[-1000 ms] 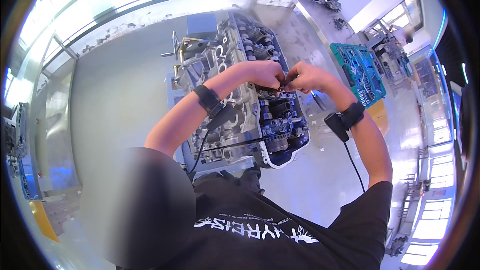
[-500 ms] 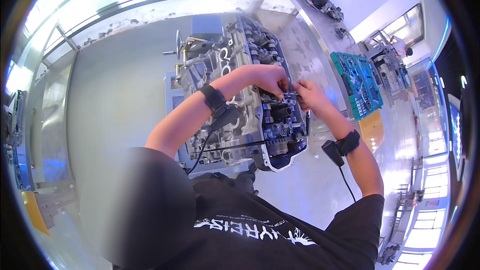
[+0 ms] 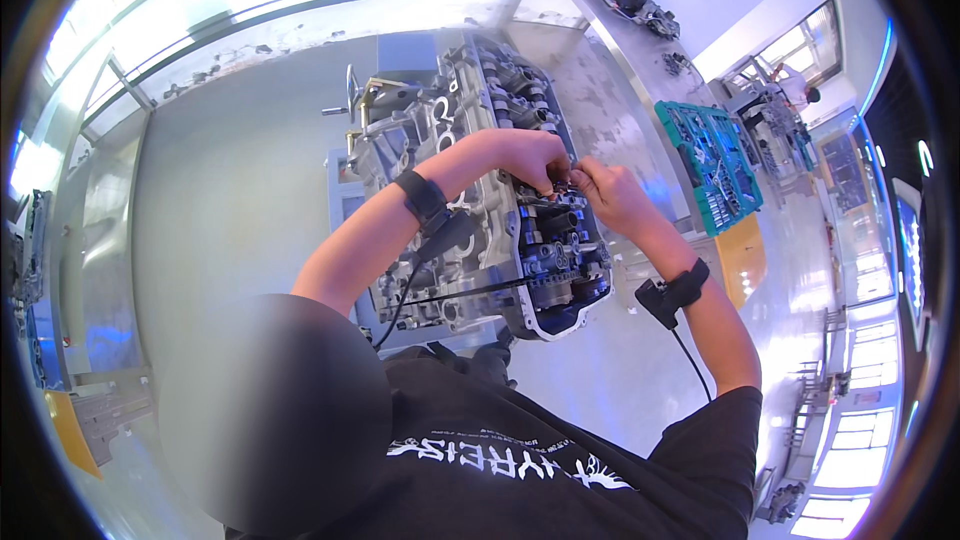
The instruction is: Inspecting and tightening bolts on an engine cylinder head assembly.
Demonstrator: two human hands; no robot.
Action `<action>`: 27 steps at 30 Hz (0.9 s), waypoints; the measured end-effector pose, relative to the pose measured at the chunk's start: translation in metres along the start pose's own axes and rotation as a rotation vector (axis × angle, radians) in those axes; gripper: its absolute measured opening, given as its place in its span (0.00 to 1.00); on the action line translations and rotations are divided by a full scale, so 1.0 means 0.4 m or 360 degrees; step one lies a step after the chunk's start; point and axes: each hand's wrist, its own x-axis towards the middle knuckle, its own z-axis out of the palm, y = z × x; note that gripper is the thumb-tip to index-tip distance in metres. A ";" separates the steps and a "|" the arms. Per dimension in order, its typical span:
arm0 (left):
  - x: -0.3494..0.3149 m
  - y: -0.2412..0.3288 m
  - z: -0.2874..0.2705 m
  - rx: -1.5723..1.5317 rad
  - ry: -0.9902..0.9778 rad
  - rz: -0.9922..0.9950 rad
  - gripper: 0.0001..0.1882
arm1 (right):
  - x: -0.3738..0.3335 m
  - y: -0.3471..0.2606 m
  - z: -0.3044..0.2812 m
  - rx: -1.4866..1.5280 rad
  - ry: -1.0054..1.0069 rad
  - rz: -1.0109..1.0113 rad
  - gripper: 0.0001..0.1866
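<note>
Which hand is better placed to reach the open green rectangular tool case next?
Right, likely. The green case lies on the right, and the bare right hand is nearer it. The bare left hand, over the silver metal engine, would probably have to reach past the right.

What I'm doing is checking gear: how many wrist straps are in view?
2: left strap on the left forearm, right strap on the right forearm. The distant person is too small to check for more.

Left hand hides part of engine; right hand's fingertip contents indiscernible.
</note>
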 end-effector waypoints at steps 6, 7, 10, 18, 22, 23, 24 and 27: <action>0.003 0.001 -0.001 0.0072 -0.0026 -0.0013 0.16 | 0.008 -0.003 0.011 0.0115 -0.0013 0.0185 0.11; 0.001 0.000 -0.002 0.0062 -0.0026 0.0012 0.16 | 0.019 0.001 0.009 0.0191 -0.0060 0.0291 0.12; 0.010 -0.010 0.001 0.0063 -0.0044 0.0049 0.16 | 0.045 0.028 0.004 0.0294 -0.0170 0.0460 0.13; 0.007 -0.004 0.000 0.0162 0.0019 -0.0084 0.15 | 0.038 -0.011 0.000 -0.0042 -0.0138 0.0174 0.11; 0.001 0.010 -0.005 0.0116 -0.0027 -0.0072 0.15 | 0.039 -0.017 -0.006 -0.0185 -0.0194 -0.0084 0.08; 0.000 0.011 -0.006 0.0131 -0.0036 -0.0090 0.14 | 0.041 -0.016 -0.010 -0.0160 -0.0198 -0.0171 0.07; 0.001 0.007 -0.005 0.0131 -0.0033 -0.0091 0.14 | 0.041 -0.015 -0.011 -0.0161 -0.0199 -0.0174 0.07; 0.003 -0.004 -0.002 0.0060 -0.0025 -0.0022 0.13 | 0.038 -0.015 -0.012 -0.0132 -0.0205 -0.0251 0.06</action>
